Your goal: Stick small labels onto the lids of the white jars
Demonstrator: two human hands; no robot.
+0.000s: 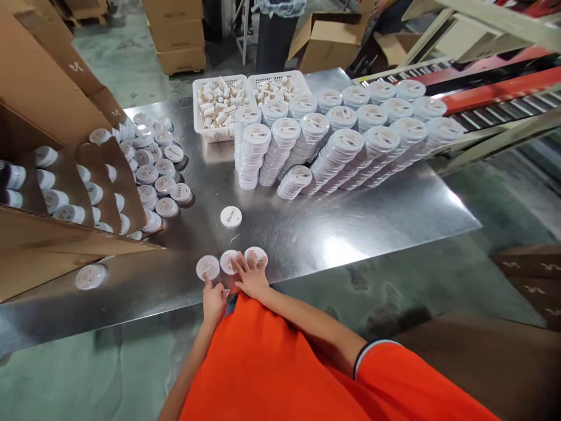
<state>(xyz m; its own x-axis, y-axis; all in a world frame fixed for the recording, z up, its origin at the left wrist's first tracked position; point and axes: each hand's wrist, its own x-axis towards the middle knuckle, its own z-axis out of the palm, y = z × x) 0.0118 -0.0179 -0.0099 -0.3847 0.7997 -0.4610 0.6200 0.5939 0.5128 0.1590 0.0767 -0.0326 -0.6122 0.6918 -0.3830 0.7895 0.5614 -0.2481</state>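
Three round white lidded containers [207,266] lie in a row at the table's near edge, with pinkish print on top. My left hand [214,301] has one finger stretched onto the leftmost one. Its other fingers are curled, and a small white piece [227,292] shows at them, too small to name. Spread over the middle container [227,262] and the right container [256,255] are the fingers of my right hand [253,279], which grips nothing. Just beyond lies a single white container [231,217] with dark lettering.
On the steel table [372,219] stand many stacked containers [315,131] and two white baskets [214,135] of small white-capped bottles. At left, loose containers [149,169] lie beside an open cardboard box [65,234] holding more. A roller conveyor [504,111] runs behind right.
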